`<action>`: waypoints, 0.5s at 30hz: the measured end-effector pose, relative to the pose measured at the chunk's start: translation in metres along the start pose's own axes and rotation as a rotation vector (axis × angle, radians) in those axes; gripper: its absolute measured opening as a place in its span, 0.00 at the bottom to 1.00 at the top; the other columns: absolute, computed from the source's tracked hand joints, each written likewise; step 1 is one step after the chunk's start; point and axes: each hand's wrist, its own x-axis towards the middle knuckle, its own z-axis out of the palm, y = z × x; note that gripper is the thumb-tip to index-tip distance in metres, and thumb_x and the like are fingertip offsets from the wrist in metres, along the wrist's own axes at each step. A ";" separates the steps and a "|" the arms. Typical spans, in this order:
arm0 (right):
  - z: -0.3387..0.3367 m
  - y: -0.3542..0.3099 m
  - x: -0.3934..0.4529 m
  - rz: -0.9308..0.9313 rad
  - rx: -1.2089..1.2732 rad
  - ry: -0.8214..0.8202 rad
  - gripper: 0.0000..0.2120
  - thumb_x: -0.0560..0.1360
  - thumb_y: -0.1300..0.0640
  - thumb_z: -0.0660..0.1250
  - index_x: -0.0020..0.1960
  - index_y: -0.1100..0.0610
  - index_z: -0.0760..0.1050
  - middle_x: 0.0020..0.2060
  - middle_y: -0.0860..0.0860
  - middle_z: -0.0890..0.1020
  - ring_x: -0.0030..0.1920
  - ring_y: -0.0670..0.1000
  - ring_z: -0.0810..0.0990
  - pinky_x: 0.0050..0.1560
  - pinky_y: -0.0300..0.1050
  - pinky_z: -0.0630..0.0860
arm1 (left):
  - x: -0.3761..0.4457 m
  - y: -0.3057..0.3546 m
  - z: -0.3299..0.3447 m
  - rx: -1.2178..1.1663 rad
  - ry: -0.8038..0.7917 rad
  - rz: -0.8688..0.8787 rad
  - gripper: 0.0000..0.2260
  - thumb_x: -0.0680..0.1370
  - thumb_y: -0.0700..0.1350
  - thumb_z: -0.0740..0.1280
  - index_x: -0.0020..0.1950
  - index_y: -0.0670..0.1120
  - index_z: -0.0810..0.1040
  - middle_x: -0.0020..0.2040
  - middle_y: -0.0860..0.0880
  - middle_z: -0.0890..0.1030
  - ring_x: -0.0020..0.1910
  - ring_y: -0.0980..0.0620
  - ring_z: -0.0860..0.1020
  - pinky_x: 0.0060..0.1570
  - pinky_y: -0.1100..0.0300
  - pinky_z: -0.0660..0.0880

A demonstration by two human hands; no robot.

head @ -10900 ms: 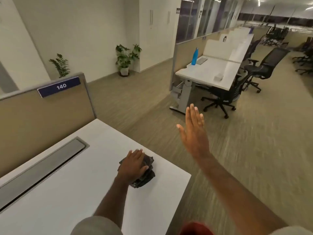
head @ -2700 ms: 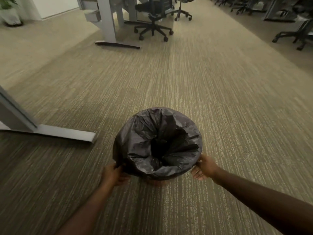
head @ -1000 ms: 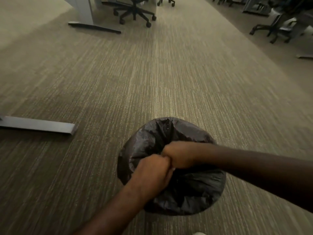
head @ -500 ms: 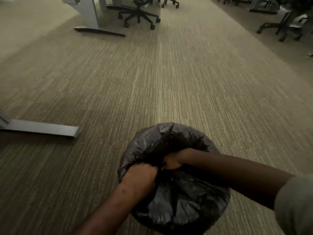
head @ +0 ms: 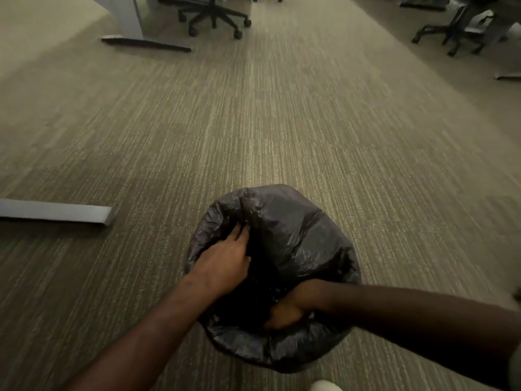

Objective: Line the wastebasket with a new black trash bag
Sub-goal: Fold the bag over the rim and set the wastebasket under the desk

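Low centre of the frame: we see the wastebasket [head: 282, 354] standing on the striped carpet [head: 282, 122], its own wall hidden under the black trash bag [head: 296, 235], which drapes over the rim and sags into the opening. Our left hand [head: 225, 263] lies flat inside the upper left of the opening, fingers [head: 241, 232] extended and pressed against the plastic, not gripping. Our right hand [head: 284, 314] is sunk into the lower part of the opening, curled; we cannot tell whether it pinches the bag. The two hands sit apart. A grey desk foot [head: 56, 211] lies at left; office chairs [head: 214, 15] stand along the top edge.
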 end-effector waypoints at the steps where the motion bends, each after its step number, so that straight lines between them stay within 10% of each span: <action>1: -0.013 -0.027 -0.024 -0.010 0.025 0.021 0.24 0.83 0.44 0.57 0.72 0.59 0.73 0.68 0.61 0.76 0.66 0.60 0.75 0.73 0.54 0.66 | 0.000 0.001 0.000 0.002 0.022 0.013 0.33 0.79 0.50 0.61 0.81 0.49 0.51 0.82 0.46 0.54 0.72 0.40 0.70 0.68 0.46 0.72; 7: -0.067 -0.032 -0.067 -0.106 0.187 0.403 0.16 0.82 0.56 0.62 0.63 0.63 0.79 0.60 0.59 0.83 0.60 0.57 0.80 0.67 0.51 0.72 | -0.002 0.006 -0.015 -0.127 0.371 0.139 0.16 0.78 0.49 0.63 0.65 0.50 0.78 0.61 0.52 0.83 0.60 0.51 0.80 0.60 0.56 0.76; 10: -0.089 -0.026 -0.070 -0.048 0.337 0.614 0.19 0.80 0.60 0.63 0.71 0.59 0.73 0.64 0.57 0.80 0.62 0.53 0.79 0.66 0.45 0.72 | -0.001 0.003 -0.011 -0.117 0.155 0.184 0.16 0.76 0.51 0.63 0.63 0.54 0.78 0.57 0.51 0.85 0.57 0.50 0.82 0.58 0.54 0.78; 15: -0.094 -0.041 -0.051 0.077 0.137 0.517 0.17 0.81 0.58 0.59 0.65 0.64 0.78 0.63 0.60 0.81 0.64 0.60 0.79 0.62 0.47 0.73 | -0.013 0.003 0.006 0.168 -0.273 0.206 0.17 0.75 0.54 0.63 0.63 0.54 0.77 0.60 0.47 0.82 0.61 0.44 0.80 0.58 0.49 0.78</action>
